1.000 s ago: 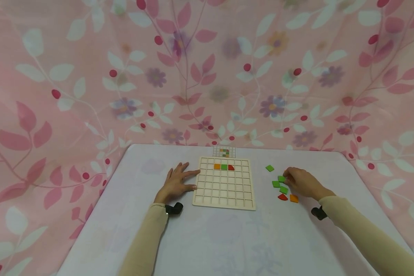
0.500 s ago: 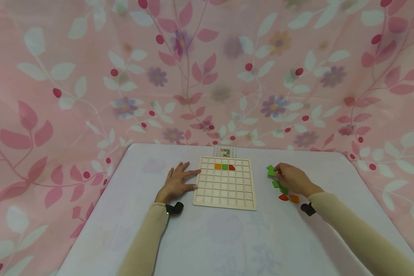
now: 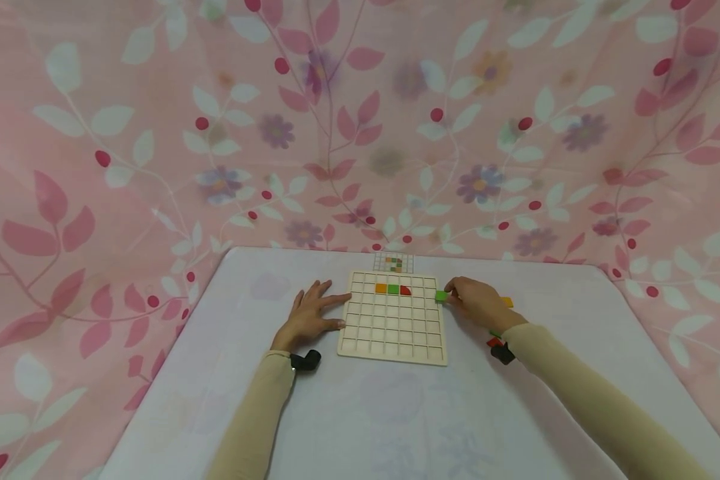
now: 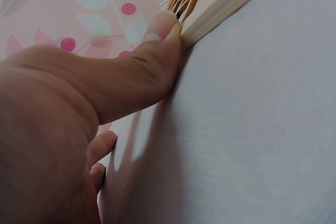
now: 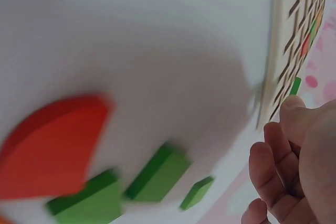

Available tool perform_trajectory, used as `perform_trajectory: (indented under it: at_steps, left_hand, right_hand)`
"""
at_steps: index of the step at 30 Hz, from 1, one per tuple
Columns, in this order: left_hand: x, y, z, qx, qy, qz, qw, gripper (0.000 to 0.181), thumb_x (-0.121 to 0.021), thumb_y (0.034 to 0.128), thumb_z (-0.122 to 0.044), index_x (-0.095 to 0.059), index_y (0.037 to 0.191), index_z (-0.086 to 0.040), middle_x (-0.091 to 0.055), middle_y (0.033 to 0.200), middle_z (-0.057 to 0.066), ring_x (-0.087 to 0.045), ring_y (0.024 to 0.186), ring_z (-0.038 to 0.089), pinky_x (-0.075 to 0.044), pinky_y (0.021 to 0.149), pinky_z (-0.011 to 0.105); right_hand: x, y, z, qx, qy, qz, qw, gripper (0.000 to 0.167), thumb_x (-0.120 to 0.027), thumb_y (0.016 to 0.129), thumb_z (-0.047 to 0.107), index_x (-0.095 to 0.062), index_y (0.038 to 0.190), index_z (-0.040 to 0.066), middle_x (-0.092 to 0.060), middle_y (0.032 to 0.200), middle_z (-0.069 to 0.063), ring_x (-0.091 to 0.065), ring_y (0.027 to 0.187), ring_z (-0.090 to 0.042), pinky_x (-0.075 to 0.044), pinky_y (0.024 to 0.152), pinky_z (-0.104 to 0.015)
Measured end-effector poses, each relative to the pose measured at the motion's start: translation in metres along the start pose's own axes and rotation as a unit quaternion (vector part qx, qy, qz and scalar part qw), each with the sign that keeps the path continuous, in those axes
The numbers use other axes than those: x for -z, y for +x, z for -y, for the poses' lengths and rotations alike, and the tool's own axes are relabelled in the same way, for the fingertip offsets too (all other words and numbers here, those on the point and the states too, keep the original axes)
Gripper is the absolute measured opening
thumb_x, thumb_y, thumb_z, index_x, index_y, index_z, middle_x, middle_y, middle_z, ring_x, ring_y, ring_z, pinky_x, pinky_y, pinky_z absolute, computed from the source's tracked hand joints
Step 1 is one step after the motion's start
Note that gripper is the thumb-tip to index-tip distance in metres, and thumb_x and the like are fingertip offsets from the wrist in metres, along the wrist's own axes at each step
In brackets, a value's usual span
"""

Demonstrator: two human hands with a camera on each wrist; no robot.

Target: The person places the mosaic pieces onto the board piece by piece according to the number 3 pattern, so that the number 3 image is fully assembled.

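Note:
A pale wooden grid board (image 3: pixel 393 333) lies on the table. In its upper part sit an orange square tile (image 3: pixel 381 289), a green square tile (image 3: pixel 393 289) and a red quarter-round tile (image 3: pixel 405 291), side by side. My right hand (image 3: pixel 479 303) pinches another green square tile (image 3: pixel 441 296) over the board's right edge; the right wrist view shows this green tile (image 5: pixel 295 86) edge-on past the thumb. With fingers spread, my left hand (image 3: pixel 309 319) rests at the opposite side, its index finger and thumb touching the board's left edge. The left wrist view shows the thumb (image 4: pixel 142 69) against that edge.
Behind the board lies a small printed grid card (image 3: pixel 394 262) with coloured cells. Loose tiles lie under and around my right forearm: a red quarter-round (image 5: pixel 58 145), several green ones (image 5: pixel 159 174) and an orange tile (image 3: pixel 507 302). A floral curtain (image 3: pixel 360 133) hangs behind the table.
My right hand has picked up a green tile from the loose pieces and carried it left to the board's right edge. The left hand has stayed in place.

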State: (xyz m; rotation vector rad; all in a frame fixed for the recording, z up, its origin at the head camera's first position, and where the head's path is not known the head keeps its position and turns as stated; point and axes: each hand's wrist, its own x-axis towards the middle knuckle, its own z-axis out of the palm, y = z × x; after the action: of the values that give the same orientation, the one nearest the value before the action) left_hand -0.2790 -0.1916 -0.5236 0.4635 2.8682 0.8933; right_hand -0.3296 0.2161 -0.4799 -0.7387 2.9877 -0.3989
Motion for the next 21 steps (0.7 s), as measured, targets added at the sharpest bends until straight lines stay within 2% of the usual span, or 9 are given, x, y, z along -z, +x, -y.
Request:
perform_trajectory:
  at_steps: [4,10,16,21]
  left_hand:
    - [0.000,0.000,0.000,0.003,-0.004,0.002,1.0000,0.067,-0.082,0.0923,-0.039,-0.058,0.154,-0.030,-0.022,0.177,0.015,-0.004,0.166,0.042,0.001,0.129,0.070]
    - [0.000,0.000,0.000,0.009,-0.006,0.004,0.9999,0.067,-0.083,0.0918,-0.039,-0.058,0.154,-0.030,-0.021,0.177,0.015,-0.004,0.166,0.042,0.001,0.129,0.070]
    - [0.000,0.001,-0.001,0.012,-0.004,0.001,0.9999,0.067,-0.083,0.0917,-0.039,-0.058,0.154,-0.031,-0.021,0.177,0.014,-0.004,0.166,0.041,0.001,0.129,0.069]
    - [0.000,0.001,-0.003,0.015,-0.003,0.003,0.9999,0.067,-0.082,0.0921,-0.039,-0.058,0.154,-0.031,-0.021,0.177,0.014,-0.004,0.166,0.040,0.001,0.130,0.069]
  right_hand:
    - [-0.003,0.009,0.013,0.009,0.005,-0.003,0.9999,0.028,-0.077,0.099,0.019,-0.070,0.119,0.001,-0.071,0.101,-0.007,-0.063,0.085,-0.020,-0.060,0.084,-0.041]
    - [-0.008,0.019,0.030,-0.004,0.030,0.018,0.9994,0.026,-0.074,0.102,0.021,-0.070,0.119,0.003,-0.071,0.102,-0.006,-0.063,0.086,-0.019,-0.059,0.084,-0.039]
    - [-0.014,0.028,0.039,0.016,0.035,0.026,0.9989,0.025,-0.072,0.103,0.023,-0.070,0.119,0.003,-0.072,0.103,-0.006,-0.063,0.087,-0.018,-0.059,0.086,-0.039]
    - [-0.019,0.032,0.045,0.019,0.039,0.039,0.9983,0.025,-0.071,0.103,0.024,-0.070,0.119,0.004,-0.072,0.103,-0.006,-0.063,0.087,-0.019,-0.059,0.088,-0.041]
